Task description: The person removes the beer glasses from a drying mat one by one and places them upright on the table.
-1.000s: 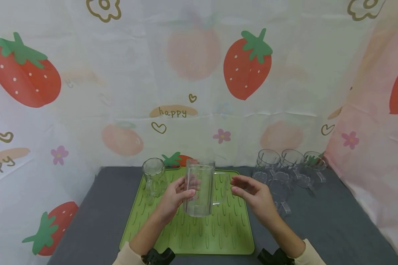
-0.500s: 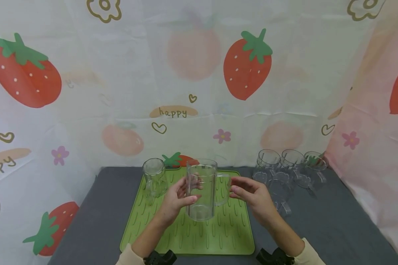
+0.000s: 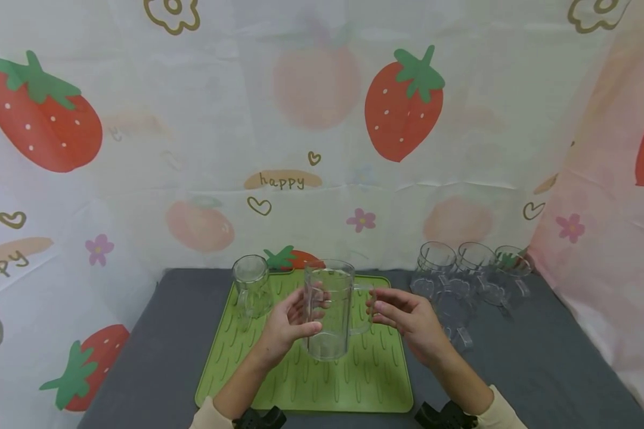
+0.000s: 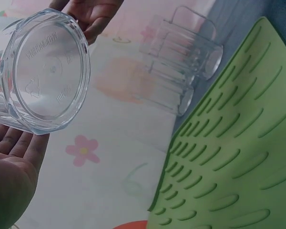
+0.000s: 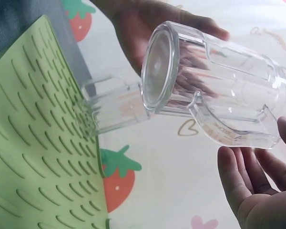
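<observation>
A clear plastic mug (image 3: 330,310) with a side handle hangs upright above the green ribbed mat (image 3: 311,381). My left hand (image 3: 295,319) grips its body, thumb in front and fingers behind the wall. In the left wrist view its round base (image 4: 47,71) sits just above my palm (image 4: 12,167). My right hand (image 3: 389,308) hovers with relaxed fingers at the handle. In the right wrist view the mug (image 5: 205,81) lies above these fingers (image 5: 240,181). Whether they touch the handle I cannot tell.
A second clear mug (image 3: 250,286) stands on the mat's far left corner. Several more clear mugs (image 3: 461,274) crowd the grey table (image 3: 542,357) at the back right. Strawberry-print cloth (image 3: 322,119) walls the back and both sides.
The mug has shifted slightly right and down in my left hand. My right hand has moved left, closing in on the handle.
</observation>
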Action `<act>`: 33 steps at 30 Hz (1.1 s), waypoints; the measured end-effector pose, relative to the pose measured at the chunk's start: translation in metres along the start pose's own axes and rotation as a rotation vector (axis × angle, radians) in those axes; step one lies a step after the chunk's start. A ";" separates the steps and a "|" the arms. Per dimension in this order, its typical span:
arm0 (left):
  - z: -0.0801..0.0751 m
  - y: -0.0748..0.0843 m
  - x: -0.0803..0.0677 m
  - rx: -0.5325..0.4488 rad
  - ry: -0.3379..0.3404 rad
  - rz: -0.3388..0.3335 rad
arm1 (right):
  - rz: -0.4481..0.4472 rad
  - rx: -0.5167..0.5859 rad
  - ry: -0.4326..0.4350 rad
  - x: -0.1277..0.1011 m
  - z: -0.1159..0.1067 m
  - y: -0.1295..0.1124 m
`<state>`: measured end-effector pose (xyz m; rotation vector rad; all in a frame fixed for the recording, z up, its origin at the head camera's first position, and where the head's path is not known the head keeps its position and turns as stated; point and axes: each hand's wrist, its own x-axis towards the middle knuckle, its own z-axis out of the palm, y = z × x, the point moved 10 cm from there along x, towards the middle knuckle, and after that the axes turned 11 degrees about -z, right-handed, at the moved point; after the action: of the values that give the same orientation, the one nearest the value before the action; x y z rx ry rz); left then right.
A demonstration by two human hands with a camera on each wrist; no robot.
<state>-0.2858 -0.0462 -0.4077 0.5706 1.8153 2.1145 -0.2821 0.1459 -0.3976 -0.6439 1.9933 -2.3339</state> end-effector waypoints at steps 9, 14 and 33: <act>0.003 0.000 -0.001 -0.026 -0.016 0.003 | 0.013 0.013 0.006 -0.001 0.000 0.001; 0.005 -0.001 -0.001 -0.025 -0.025 0.006 | 0.011 0.017 0.002 -0.001 0.001 0.001; 0.005 -0.002 -0.001 0.014 -0.014 -0.020 | -0.043 0.025 -0.035 0.000 0.003 -0.005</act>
<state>-0.2828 -0.0417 -0.4094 0.5669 1.8221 2.0818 -0.2800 0.1444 -0.3926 -0.7286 1.9523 -2.3504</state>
